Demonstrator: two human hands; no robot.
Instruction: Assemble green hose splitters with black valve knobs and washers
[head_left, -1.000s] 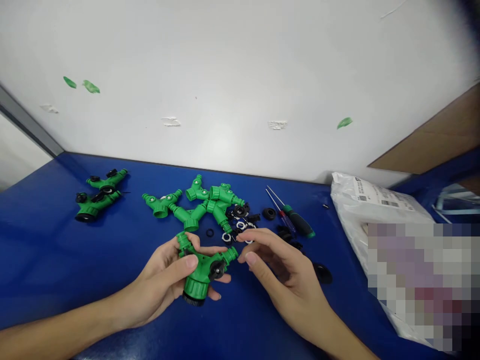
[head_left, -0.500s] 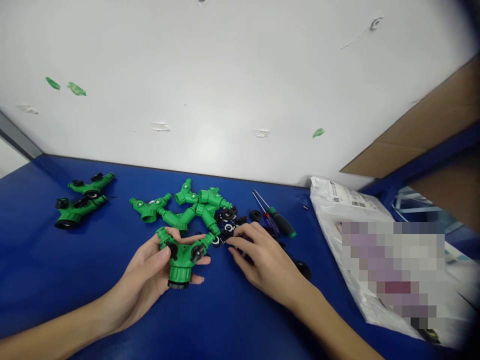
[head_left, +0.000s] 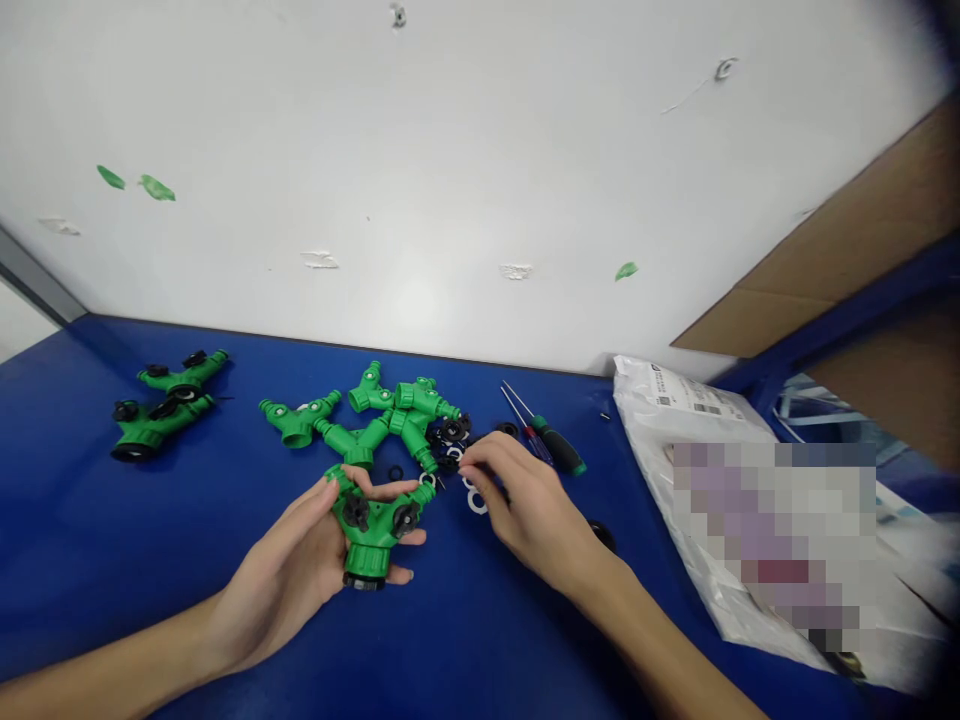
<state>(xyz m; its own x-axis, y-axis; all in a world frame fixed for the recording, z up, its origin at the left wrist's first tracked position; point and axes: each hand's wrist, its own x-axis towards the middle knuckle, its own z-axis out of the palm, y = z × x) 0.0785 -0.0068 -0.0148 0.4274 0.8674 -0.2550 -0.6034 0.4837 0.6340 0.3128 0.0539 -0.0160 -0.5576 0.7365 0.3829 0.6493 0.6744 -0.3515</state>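
Observation:
My left hand [head_left: 300,560] grips a green Y-shaped hose splitter [head_left: 371,530] with two black valve knobs and a black ring at its lower end. To its right, my right hand [head_left: 525,510] is pinched, thumb against index finger, over a pile of small parts; anything between the fingertips is too small to name. White ring washers [head_left: 478,500] lie under and beside those fingers. Black round parts [head_left: 454,430] sit just beyond them. Several green splitter bodies [head_left: 356,440] without knobs lie behind the left hand.
Two splitters with black knobs [head_left: 161,420] lie at the far left. Two screwdrivers [head_left: 559,445] rest behind my right hand. A white plastic bag [head_left: 645,420] covers the right side of the blue table [head_left: 450,650]. A white wall [head_left: 420,200] rises at the back.
My right hand has drawn its fingertips into a pinch and lifted slightly, uncovering white washers. The left hand, still holding the splitter, has shifted slightly right and down in view.

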